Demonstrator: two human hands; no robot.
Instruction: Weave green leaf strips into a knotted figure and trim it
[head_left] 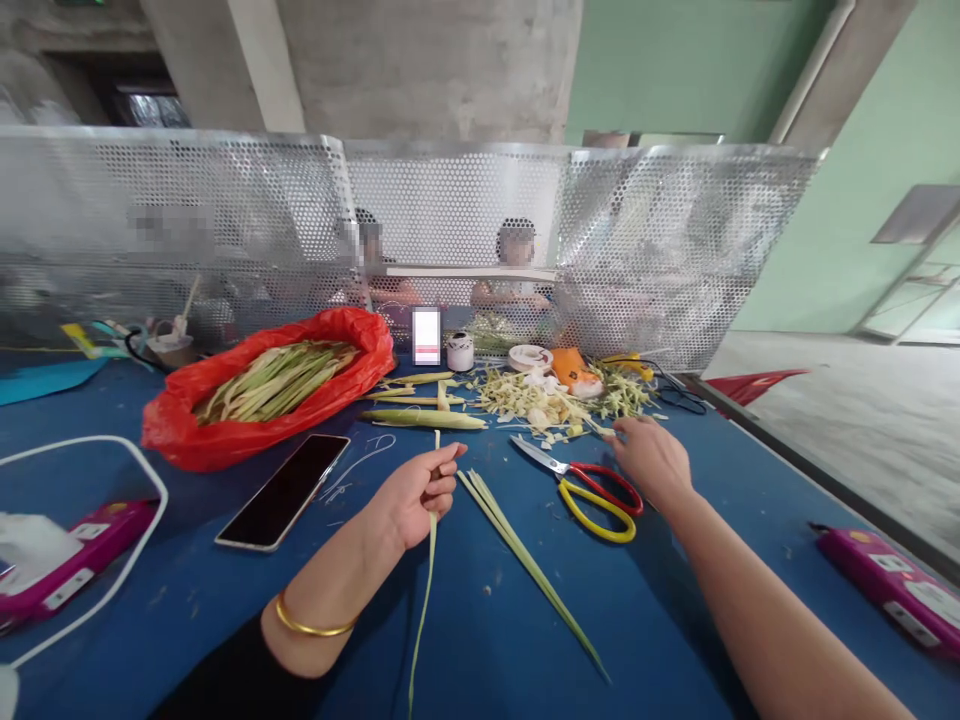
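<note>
My left hand (426,490) is closed around a narrow pale green leaf strip (425,590), which pokes out above the fingers and hangs down toward the table's near edge. Several more leaf strips (517,545) lie in a bundle just right of it. At the right edge of a heap of pale yellow-green plant trimmings (529,400), my right hand (654,460) has its fingers bent together near a pale scrap; what they pinch is too small to make out. Scissors (592,490) with one red and one yellow handle lie between the hands, blades pointing left.
A red plastic bag (360,350) full of leaf strips sits at left. Nearby lie a phone (285,492), whole green husks (424,418), a tape roll (530,358), a small can (460,352) and purple power strips (892,580). A perforated metal screen (450,210) borders the back; people sit behind it.
</note>
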